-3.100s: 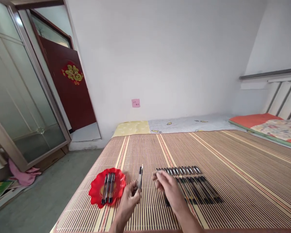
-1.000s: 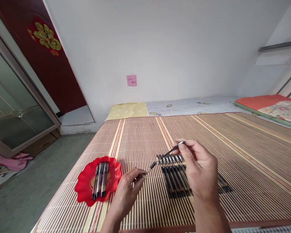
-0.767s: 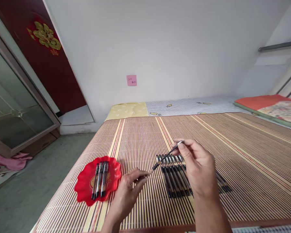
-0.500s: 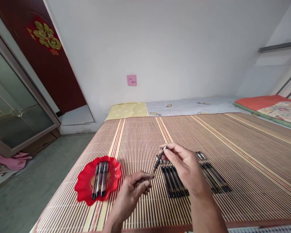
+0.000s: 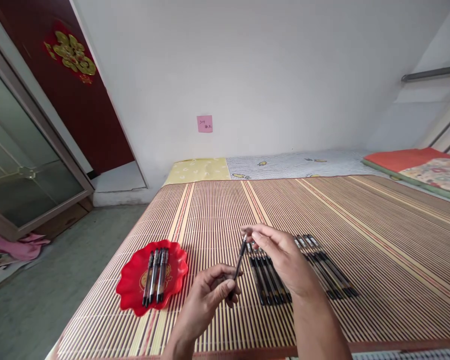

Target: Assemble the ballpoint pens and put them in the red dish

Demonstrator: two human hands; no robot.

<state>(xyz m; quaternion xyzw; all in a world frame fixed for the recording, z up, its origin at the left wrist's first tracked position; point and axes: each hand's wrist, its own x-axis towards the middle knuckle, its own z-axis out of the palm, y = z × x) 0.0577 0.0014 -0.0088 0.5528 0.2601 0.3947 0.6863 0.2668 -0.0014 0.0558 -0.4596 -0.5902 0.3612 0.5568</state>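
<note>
Over a striped mat (image 5: 360, 215), two hands are gripping one black pen (image 5: 240, 260).
A row of pens (image 5: 322, 267) is lying on it right of centre, partly hidden behind the right hand (image 5: 281, 257). At lower left a red scalloped plate (image 5: 129, 295) is holding a small set of pens (image 5: 155, 270). The right hand is pinching the black pen's top, the left hand (image 5: 206, 300) clasping its lower end, just left of the row.
</note>
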